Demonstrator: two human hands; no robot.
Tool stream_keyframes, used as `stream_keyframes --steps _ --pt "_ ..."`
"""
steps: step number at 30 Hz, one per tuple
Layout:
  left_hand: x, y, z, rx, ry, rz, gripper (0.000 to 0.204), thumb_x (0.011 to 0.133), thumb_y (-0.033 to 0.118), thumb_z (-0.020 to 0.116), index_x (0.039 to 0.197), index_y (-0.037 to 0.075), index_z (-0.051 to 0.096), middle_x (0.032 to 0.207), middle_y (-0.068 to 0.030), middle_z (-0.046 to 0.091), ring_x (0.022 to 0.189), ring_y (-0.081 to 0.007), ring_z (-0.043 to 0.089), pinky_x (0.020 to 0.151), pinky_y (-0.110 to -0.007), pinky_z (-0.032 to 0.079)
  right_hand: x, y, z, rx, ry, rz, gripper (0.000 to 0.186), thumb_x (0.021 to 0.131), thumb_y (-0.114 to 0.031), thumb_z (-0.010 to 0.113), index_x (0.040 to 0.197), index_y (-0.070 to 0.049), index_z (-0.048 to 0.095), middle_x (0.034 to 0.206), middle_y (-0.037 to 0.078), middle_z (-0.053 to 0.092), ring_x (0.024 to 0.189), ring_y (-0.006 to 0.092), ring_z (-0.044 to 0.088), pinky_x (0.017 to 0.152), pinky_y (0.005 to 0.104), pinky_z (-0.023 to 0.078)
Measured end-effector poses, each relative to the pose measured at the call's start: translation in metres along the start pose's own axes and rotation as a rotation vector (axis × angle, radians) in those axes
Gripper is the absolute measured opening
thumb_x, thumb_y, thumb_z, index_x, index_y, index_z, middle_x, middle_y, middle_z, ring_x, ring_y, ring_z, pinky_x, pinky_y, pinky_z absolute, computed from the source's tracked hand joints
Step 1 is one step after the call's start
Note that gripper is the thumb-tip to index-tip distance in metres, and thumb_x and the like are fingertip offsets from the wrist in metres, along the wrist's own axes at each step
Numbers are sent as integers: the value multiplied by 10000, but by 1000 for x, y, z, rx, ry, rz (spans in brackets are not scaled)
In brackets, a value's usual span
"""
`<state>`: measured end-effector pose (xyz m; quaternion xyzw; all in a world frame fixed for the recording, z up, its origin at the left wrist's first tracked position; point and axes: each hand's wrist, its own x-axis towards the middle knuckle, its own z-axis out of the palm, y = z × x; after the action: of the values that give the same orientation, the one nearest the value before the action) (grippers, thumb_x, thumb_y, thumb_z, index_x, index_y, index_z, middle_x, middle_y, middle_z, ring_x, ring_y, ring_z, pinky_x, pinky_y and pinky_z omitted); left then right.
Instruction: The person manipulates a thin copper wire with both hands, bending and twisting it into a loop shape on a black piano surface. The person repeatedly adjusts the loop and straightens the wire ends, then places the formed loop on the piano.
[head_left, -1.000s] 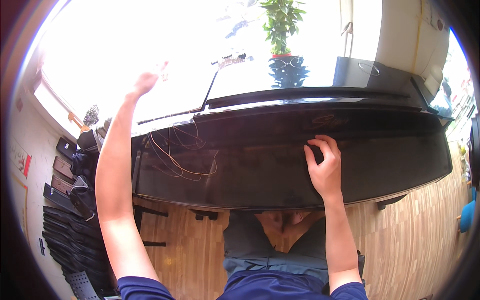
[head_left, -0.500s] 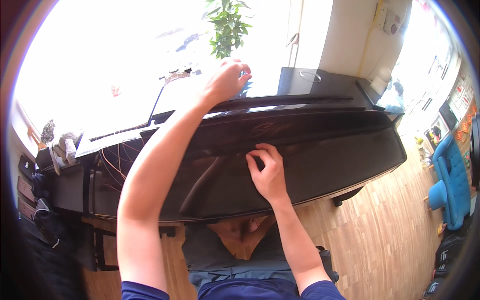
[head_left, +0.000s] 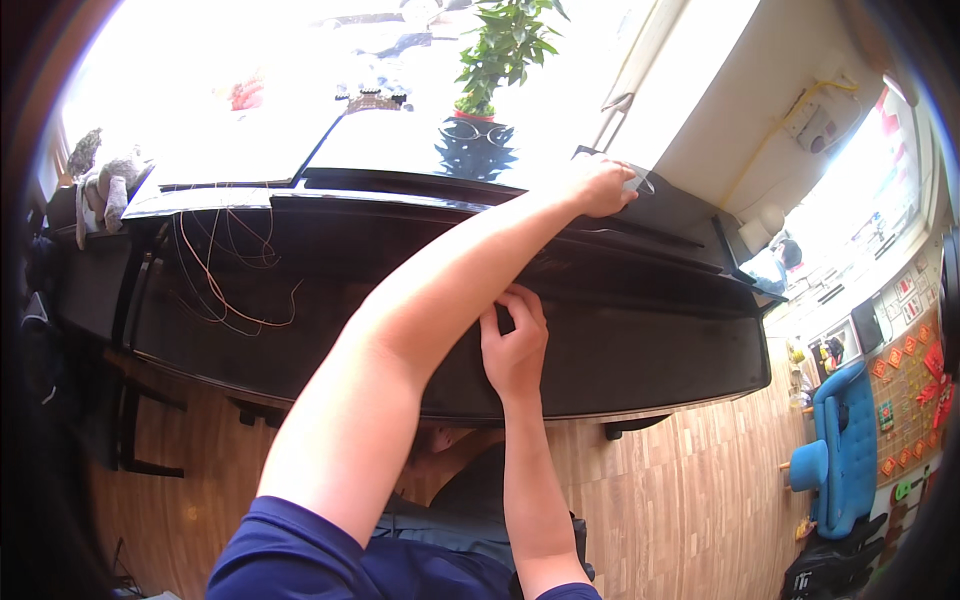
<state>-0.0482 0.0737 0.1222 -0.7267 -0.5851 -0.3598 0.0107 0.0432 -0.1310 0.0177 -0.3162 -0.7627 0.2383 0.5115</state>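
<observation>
Before me stands a black upright piano (head_left: 640,350), its key lid closed. My left arm stretches across to the right, and my left hand (head_left: 598,186) hovers at the piano's top with bent, closed fingers. A thin pale loop (head_left: 646,182) shows beside its fingertips; whether they grip it is unclear. Lower down, my right hand (head_left: 516,348) rests at the lid's front, thumb and fingers pinched together. Anything between those fingertips is too small to make out, and my left forearm passes close by them. Several thin copper-coloured wires (head_left: 213,285) dangle over the piano's left part.
A green potted plant (head_left: 500,45) stands behind the piano by the bright window, with a thin-rimmed round item (head_left: 474,131) before it. Grey plush-like things (head_left: 118,180) sit at the left end. A white lamp-like object (head_left: 762,230) and a blue sofa (head_left: 848,450) are at right.
My left hand has swung right along the piano top, from before the plant to the pale loop. My right hand keeps its pinch near the lid. The view has shifted.
</observation>
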Motion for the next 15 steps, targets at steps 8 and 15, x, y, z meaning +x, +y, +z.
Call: stream_keyframes --steps 8,15 --pt "-55 -41 -114 506 33 21 296 899 319 663 1030 64 740 1125 -124 698 1118 -293 617 972 -469 446 4 4 -3 1 78 -12 92 851 -80 720 898 -5 695 1023 136 688 937 333 662 829 394 516" --pt "-84 -68 -139 457 14 148 177 891 211 669 960 62 734 1050 -103 695 1115 -287 591 1028 -466 383 4 0 0 20 46 28 81 854 -99 712 896 -31 706 1037 120 677 966 330 631 874 416 480"
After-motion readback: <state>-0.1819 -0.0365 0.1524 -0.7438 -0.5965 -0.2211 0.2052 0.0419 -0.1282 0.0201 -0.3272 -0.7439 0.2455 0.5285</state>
